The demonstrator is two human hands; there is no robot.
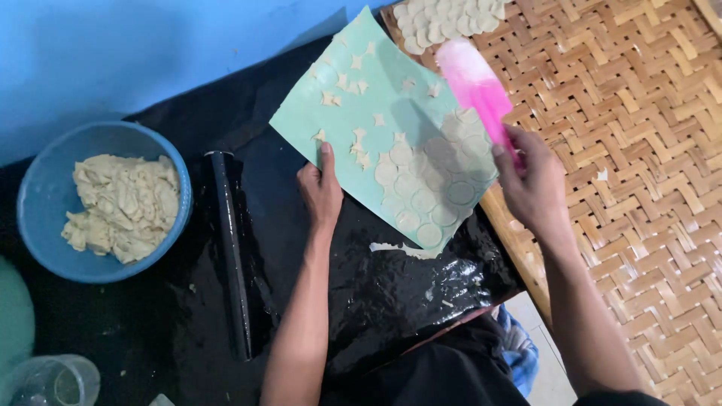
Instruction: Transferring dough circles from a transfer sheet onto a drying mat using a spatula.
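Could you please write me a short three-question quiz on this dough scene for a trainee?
1. True or false: the left hand grips the edge of the green sheet.
2. What does the right hand hold? A) the black rolling pin B) the pink scraper C) the clear cup
3. What fills the blue bowl?

Key
1. True: its thumb lies on the sheet's lower edge.
2. B: the scraper reaches over the round dough discs on the sheet.
3. A heap of pale dough.
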